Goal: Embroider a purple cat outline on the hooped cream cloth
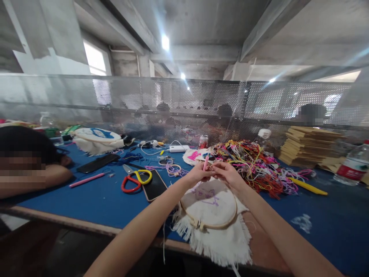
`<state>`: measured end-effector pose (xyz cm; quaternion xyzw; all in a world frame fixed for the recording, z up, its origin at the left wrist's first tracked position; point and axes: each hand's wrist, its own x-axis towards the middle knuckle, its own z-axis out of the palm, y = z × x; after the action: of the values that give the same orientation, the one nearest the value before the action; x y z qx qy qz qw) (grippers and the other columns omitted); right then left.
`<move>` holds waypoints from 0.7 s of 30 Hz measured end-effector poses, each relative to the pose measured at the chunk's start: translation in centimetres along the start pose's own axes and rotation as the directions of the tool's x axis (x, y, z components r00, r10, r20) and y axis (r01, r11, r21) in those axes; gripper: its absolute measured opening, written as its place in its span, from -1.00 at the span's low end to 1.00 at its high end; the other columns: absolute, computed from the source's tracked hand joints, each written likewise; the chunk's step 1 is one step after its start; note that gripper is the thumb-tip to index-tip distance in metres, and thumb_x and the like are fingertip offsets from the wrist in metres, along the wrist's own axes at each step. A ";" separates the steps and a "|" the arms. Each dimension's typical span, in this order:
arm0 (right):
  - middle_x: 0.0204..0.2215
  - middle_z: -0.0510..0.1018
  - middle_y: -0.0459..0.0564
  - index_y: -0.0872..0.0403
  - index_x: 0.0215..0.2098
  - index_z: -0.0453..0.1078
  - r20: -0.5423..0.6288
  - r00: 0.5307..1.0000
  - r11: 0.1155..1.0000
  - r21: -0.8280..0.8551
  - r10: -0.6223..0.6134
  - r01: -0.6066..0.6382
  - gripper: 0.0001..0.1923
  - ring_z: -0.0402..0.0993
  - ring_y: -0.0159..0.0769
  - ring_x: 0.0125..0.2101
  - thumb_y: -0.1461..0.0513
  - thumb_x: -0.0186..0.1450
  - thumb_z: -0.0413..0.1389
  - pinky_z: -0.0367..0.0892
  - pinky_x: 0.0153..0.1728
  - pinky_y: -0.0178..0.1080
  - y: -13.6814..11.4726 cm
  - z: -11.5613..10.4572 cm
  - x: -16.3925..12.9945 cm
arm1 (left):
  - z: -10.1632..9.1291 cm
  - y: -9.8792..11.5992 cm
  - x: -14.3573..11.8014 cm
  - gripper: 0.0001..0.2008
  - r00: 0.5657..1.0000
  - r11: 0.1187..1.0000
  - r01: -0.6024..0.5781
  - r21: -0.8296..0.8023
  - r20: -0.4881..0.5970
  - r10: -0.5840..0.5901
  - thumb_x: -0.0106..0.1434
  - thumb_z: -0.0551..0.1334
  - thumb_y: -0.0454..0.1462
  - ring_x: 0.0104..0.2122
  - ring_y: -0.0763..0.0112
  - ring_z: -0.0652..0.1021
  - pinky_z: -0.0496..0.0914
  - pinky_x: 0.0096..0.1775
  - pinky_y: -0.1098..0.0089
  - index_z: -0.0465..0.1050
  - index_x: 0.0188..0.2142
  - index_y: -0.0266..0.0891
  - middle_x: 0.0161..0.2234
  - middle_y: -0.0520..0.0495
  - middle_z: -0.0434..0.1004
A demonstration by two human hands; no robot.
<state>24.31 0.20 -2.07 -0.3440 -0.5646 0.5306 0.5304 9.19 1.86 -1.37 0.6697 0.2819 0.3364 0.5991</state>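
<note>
Upright in my left hand (pixel 198 173) is a pink punch needle (pixel 205 163), its fingers closed round the shaft. My right hand (pixel 227 174) is close beside it, thumb and fingertips pinched together near the left fingertips. Whatever is in that pinch is too small to make out. Below both hands lies a wooden embroidery hoop (pixel 220 226) with white cloth (pixel 221 207) stretched in it. Purple line marks (pixel 211 198) show on the cloth, partly in shadow. The cloth's frayed edge hangs over the table's front edge.
Left of the hoop lie red-and-yellow scissors (pixel 132 185), a phone (pixel 155 185) and another pink punch needle (pixel 88 179). Tangled yarn (pixel 259 165) is heaped behind at right, near a yellow tool (pixel 308 186), stacked brown packets (pixel 308 146) and a bottle (pixel 353 165). A person leans at far left.
</note>
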 end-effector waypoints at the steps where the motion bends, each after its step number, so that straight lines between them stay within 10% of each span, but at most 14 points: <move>1: -0.47 0.54 -0.08 0.10 -0.43 0.42 -0.027 1.000 0.999 -0.031 -0.014 0.013 -0.69 0.42 -0.39 -0.52 0.07 -0.06 0.27 0.36 -0.45 -0.31 0.0 -0.3 0.1 | 0.0 0.0 0.0 -0.60 1.000 0.997 0.013 0.072 -0.017 -0.012 -0.02 0.28 -0.02 -0.66 0.64 0.26 0.05 -0.60 0.54 0.30 -0.38 -0.30 -0.54 0.02 0.38; 6: -0.50 0.52 -0.06 0.08 -0.39 0.44 -0.319 0.891 0.922 -0.320 -0.322 0.218 -0.68 0.45 -0.29 -0.45 0.02 0.01 0.21 0.38 -0.32 -0.20 -1.7 -2.2 0.2 | 0.2 0.2 -0.6 -0.56 0.918 0.667 0.054 0.743 -0.299 0.259 0.23 -0.04 0.04 -0.51 0.42 0.38 0.14 -0.48 0.46 0.33 -0.46 -0.26 -0.51 -0.07 0.39; 10: -0.48 0.50 -0.05 0.05 -0.36 0.38 -0.402 0.810 0.889 -0.352 -0.427 0.294 -0.69 0.49 -0.22 -0.40 0.01 0.06 0.18 0.40 -0.27 -0.14 -2.8 -2.8 0.1 | 0.1 0.2 -0.9 -0.52 0.893 0.348 0.075 0.934 -0.218 0.393 0.27 -0.10 0.03 -0.46 0.33 0.41 0.11 -0.46 0.44 0.35 -0.50 -0.24 -0.47 -0.12 0.41; 21: -0.52 0.40 -0.14 0.01 -0.41 0.29 -0.261 0.947 0.980 -0.108 -0.189 0.166 -0.66 0.50 -0.19 -0.39 0.00 -0.01 0.24 0.48 -0.38 -0.11 -2.5 -1.6 -0.2 | 0.0 0.6 -1.3 -0.55 0.876 0.286 0.000 0.958 -0.138 0.463 0.27 -0.07 0.01 -0.43 0.35 0.40 0.08 -0.45 0.46 0.37 -0.46 -0.24 -0.44 -0.11 0.42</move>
<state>26.28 -0.11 0.09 -0.3827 -0.5377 0.4046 0.6331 8.43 0.78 -0.93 0.8414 0.4336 0.3212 -0.0288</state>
